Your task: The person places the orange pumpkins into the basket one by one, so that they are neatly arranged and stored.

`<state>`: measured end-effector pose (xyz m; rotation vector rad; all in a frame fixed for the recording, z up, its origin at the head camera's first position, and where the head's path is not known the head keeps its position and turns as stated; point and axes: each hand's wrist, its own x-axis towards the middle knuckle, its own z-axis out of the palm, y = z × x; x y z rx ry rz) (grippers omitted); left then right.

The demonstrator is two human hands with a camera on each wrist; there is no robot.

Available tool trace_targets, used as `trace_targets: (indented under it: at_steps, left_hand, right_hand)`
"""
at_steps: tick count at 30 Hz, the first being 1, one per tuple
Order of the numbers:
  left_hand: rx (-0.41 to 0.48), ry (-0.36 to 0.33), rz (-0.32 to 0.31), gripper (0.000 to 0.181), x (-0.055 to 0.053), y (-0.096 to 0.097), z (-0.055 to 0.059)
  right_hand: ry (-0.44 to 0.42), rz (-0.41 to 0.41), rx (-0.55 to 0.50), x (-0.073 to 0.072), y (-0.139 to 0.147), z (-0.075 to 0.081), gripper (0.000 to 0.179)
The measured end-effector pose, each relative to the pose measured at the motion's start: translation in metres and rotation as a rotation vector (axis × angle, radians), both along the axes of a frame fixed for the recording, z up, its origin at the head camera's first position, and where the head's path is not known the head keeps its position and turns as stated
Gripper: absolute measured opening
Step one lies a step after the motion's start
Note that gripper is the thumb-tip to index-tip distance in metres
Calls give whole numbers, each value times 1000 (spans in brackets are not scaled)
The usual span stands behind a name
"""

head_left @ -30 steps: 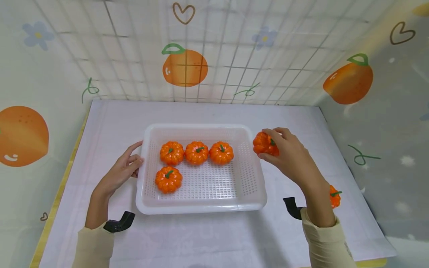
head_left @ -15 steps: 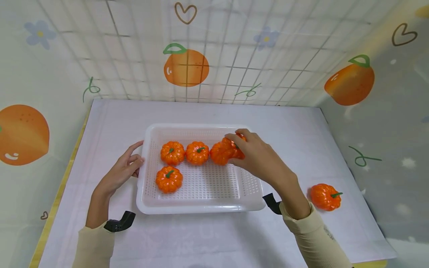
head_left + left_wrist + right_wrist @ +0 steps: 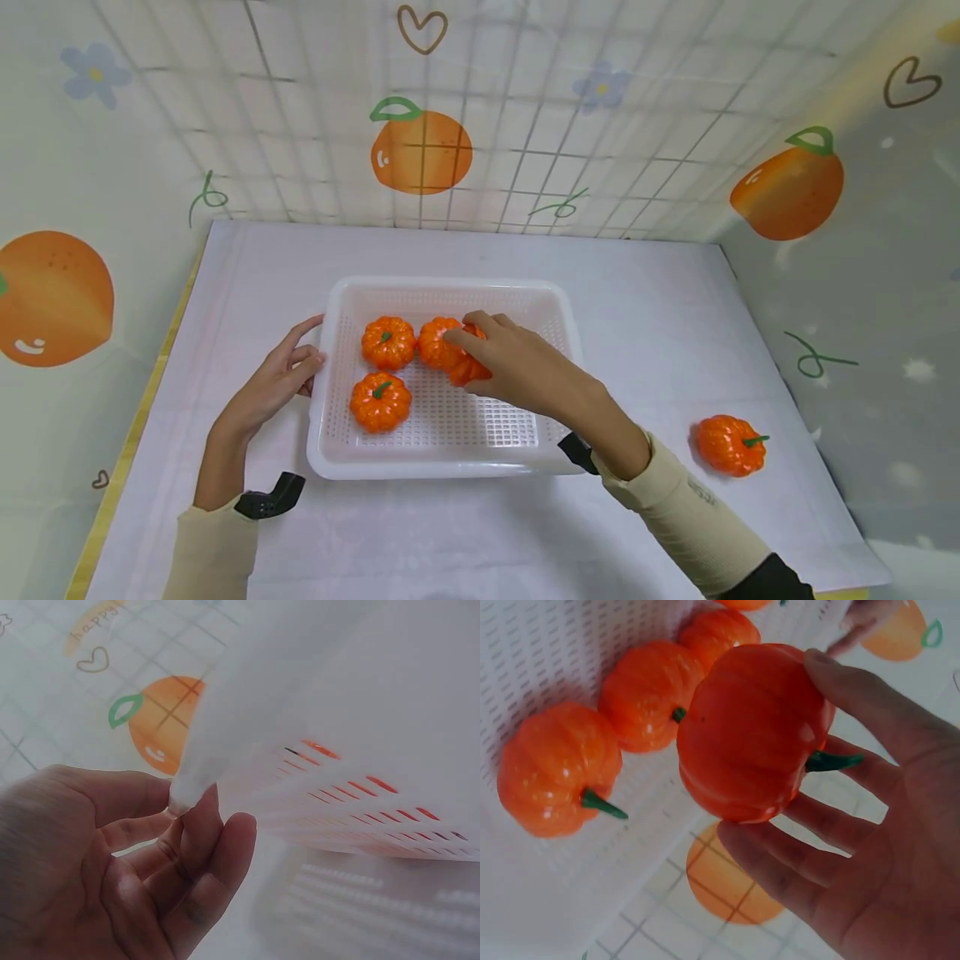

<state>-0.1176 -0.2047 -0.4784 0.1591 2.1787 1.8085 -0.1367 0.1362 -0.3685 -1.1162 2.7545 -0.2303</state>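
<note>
My right hand (image 3: 525, 367) holds a small orange pumpkin (image 3: 754, 735) with a green stem, thumb on one side and fingers on the other. It hangs over the white plastic basket (image 3: 450, 463), overlapping another pumpkin (image 3: 433, 337) in the head view. Two more stand at the basket's left: a back-row pumpkin (image 3: 387, 342) and a front-row pumpkin (image 3: 381, 402). The right wrist view also shows a pumpkin (image 3: 559, 769) in the basket that my right hand hides from the head view. My left hand (image 3: 273, 371) pinches the basket's left rim (image 3: 191, 787) between thumb and fingers.
A lone pumpkin (image 3: 729, 446) lies on the white-covered table (image 3: 645, 287) right of the basket. Behind the table hangs a printed curtain (image 3: 510, 100) with a wire grid showing through, and more of this sheeting closes off both sides.
My right hand has carried its pumpkin leftward from beside the basket's right rim to over the basket's middle. The left hand has kept its place on the rim.
</note>
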Motion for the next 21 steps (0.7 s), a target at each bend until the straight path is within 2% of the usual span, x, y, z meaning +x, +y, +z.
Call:
trace_targets:
  at_steps: [5,11,19,21]
  left_hand:
    - [12,5,1,64,1,-1,0]
    - [7,13,10,65,1,-1,0]
    - [7,-1,8,65,0,-2,-1]
    - [7,-1,8,65,0,-2,-2]
  right_hand:
    - [-20,78,16,-3,-9,-9,55]
    - [-68,155,79,-5,-18,-22,61]
    - [-210,186,192,-8,-29,-35,62]
    - [-219,209,219,-8,-32,-38,61]
